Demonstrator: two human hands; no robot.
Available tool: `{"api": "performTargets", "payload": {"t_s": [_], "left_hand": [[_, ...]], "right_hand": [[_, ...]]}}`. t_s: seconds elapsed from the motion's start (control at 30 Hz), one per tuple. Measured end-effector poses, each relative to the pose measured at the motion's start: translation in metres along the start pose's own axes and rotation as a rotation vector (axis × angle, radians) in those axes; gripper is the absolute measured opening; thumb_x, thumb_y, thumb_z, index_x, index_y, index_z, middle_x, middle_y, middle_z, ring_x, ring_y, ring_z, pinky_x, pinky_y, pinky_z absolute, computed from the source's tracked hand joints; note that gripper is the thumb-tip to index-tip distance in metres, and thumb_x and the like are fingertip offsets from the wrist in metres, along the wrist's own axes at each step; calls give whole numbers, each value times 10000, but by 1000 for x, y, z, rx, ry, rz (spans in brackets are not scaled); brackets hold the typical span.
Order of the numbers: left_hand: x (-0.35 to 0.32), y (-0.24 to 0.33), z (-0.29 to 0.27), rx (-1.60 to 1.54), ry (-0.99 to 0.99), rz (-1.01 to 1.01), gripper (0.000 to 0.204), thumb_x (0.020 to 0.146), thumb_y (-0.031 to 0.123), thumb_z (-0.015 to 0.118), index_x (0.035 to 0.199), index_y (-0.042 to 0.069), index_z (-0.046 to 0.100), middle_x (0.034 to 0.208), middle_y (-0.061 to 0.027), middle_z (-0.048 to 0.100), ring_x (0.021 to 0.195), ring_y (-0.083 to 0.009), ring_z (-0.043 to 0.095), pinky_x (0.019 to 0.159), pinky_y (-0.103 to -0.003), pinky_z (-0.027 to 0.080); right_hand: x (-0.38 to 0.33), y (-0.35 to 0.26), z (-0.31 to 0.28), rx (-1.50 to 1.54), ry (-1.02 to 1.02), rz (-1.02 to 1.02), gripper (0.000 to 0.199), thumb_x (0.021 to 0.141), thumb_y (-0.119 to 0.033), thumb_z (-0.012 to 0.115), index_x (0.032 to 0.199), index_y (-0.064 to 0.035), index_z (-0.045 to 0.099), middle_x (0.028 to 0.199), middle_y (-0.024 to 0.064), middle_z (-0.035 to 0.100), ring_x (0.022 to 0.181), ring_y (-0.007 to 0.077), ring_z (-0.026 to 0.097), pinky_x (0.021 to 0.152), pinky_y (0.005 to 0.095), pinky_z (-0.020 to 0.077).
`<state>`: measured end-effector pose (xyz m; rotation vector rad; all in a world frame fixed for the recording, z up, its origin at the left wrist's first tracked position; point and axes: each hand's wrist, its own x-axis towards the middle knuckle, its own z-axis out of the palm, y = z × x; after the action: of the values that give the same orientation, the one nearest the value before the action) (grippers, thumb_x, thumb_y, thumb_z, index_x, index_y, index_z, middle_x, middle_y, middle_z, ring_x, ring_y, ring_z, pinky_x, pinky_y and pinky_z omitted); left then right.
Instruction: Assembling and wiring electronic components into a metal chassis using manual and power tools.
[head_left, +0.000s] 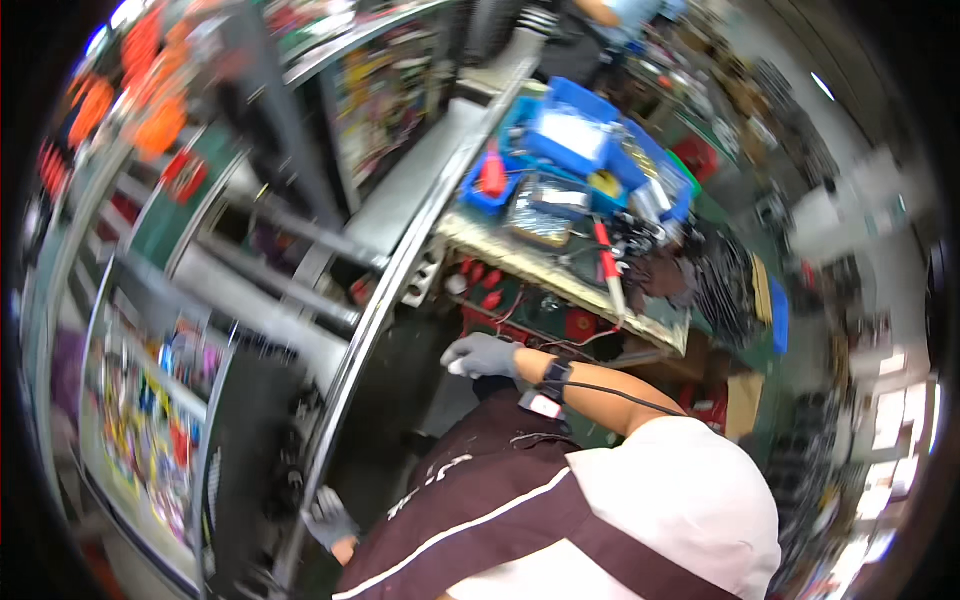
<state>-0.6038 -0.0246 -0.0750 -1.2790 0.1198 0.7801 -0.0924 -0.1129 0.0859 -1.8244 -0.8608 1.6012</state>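
My left hand (328, 518), in a grey glove with pale fingertips, lies at the long metal rail (372, 330) at the lower left. Its fingers look stretched out against the rail's edge, and I see nothing held in them. My right hand (482, 357), gloved in grey too, hangs above my lap near the bench's underside. Its fingers are loosely bent and apart from any tool. A dark strap with a small white device (543, 402) sits on my right wrist, and a cable runs up the arm. Motion blurs both hands somewhat.
On the workbench (560, 275) to the right stand blue bins (572, 125), a red-handled soldering iron (608, 262) and black cable bundles (725, 290). A power strip (424, 276) hangs by its corner. Left of the rail are metal rollers (270, 310) and a rack of colourful parts (150, 430).
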Motion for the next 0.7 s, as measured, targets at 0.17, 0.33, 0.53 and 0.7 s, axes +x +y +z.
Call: {"api": "performTargets", "payload": {"t_s": [0.17, 0.33, 0.53, 0.7], "left_hand": [[78, -182, 11, 1585, 178, 190, 209, 848, 286, 524, 942, 101, 544, 752, -14, 500, 610, -135, 451, 551, -259, 419], [218, -363, -35, 2341, 256, -15, 300, 879, 263, 515, 1075, 36, 504, 820, -67, 549, 628, -132, 496, 555, -249, 412], [377, -571, -178, 3142, -871, -429, 220, 836, 146, 557, 998, 3, 595, 859, -71, 614, 710, -122, 562, 658, -250, 459], [483, -734, -326, 3228, -1722, -435, 205, 783, 112, 538, 972, 58, 599, 950, -138, 584, 921, -312, 549, 794, -378, 444]], "right_hand": [[-119, 76, -110, 628, 368, -26, 249, 845, -181, 543, 1004, 4, 595, 790, 65, 601, 631, 103, 555, 545, 206, 450], [-175, 159, -201, 805, 923, 78, 161, 818, -173, 573, 813, -16, 611, 638, 39, 569, 469, 67, 472, 426, 203, 378], [-201, 257, -265, -96, 1486, 355, 235, 786, -283, 575, 787, -48, 564, 770, 140, 586, 768, 341, 555, 672, 438, 436], [-207, 335, -253, -412, 1557, 436, 189, 827, -259, 515, 805, -71, 506, 825, 151, 519, 789, 354, 504, 670, 455, 414]]}}
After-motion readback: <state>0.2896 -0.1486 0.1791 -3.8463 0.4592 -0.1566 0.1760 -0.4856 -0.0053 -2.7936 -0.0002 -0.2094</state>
